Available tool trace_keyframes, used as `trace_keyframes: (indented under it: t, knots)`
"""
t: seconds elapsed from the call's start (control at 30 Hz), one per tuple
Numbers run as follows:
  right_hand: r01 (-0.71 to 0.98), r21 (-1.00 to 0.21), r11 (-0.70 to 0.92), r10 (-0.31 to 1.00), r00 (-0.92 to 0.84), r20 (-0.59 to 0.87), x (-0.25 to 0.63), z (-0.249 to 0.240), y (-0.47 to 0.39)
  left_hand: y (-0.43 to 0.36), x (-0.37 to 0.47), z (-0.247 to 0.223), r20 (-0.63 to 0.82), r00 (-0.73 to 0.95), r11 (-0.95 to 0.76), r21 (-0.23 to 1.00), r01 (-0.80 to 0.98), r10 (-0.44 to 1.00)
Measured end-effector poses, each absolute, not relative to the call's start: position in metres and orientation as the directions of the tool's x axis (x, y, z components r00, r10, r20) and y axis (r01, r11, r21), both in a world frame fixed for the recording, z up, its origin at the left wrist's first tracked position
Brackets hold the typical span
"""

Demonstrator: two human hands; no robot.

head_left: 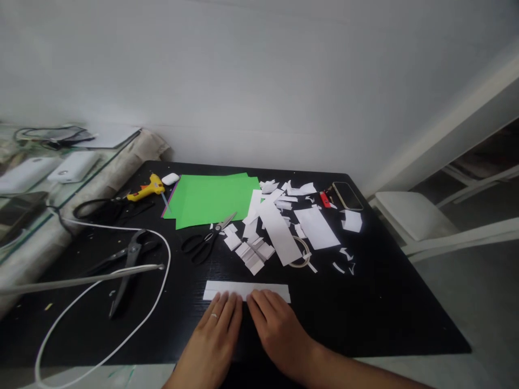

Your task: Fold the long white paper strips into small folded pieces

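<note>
- Head view; clock centred on the white paper strip (246, 288), 12 = far side.
- Strip: lies flat on the black table (365, 319), near edge, long side left-right; a lengthwise line shows on it.
- Left hand (214, 330): at 7, flat, fingers straight and close together, tips on strip's near edge. Ring on one finger. Grasping nothing.
- Right hand (279, 330): at 5, same flat pose, fingers together, tips on the same edge, just beside the left ones.
- 12: folded paper pieces (254, 265), apart from strip.
- 1: long paper piece (279, 232), partly over a beige coil (307, 254).
- 1 to 2: white sheet (318, 228); farther out, phone (347, 195) with a red object (325, 199) beside it.
- 11: scissors (218, 227), blades slightly apart; green sheets (214, 200) beyond.
- 10 to 11: yellow glue gun (152, 186).
- 9 to 10: large shears (132, 256), inside a white cable loop (170, 261).
</note>
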State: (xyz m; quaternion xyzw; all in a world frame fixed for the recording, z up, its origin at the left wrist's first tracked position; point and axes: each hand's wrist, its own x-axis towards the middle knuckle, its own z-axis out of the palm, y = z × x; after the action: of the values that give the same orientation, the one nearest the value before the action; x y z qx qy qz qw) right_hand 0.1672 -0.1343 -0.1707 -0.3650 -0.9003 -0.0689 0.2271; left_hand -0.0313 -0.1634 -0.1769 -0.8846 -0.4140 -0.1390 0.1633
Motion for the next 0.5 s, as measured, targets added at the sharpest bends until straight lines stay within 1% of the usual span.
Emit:
trace_keyframes:
  t: [0.1,0.2,0.4,0.5]
  knots:
    - [0.734,-0.080,0.674,0.676,-0.571,0.466,0.164,-0.177,-0.145,-0.167,-0.031,-0.186,0.404,0.606,-0.586,-0.188,0.788,0.685]
    - [0.751,-0.112,0.651,0.696,-0.531,0.483,0.162,-0.184,-0.152,-0.167,-0.031,-0.193,0.445,0.588,-0.580,-0.172,0.797,0.676]
    - [0.777,-0.116,0.619,0.718,-0.500,0.484,0.159,-0.193,-0.155,-0.164,-0.029,-0.198,0.488,0.568,-0.573,-0.159,0.804,0.662]
    - [0.798,-0.077,0.598,0.725,-0.497,0.478,0.155,-0.195,-0.153,-0.162,-0.029,-0.208,0.521,0.541,-0.550,-0.156,0.820,0.660]
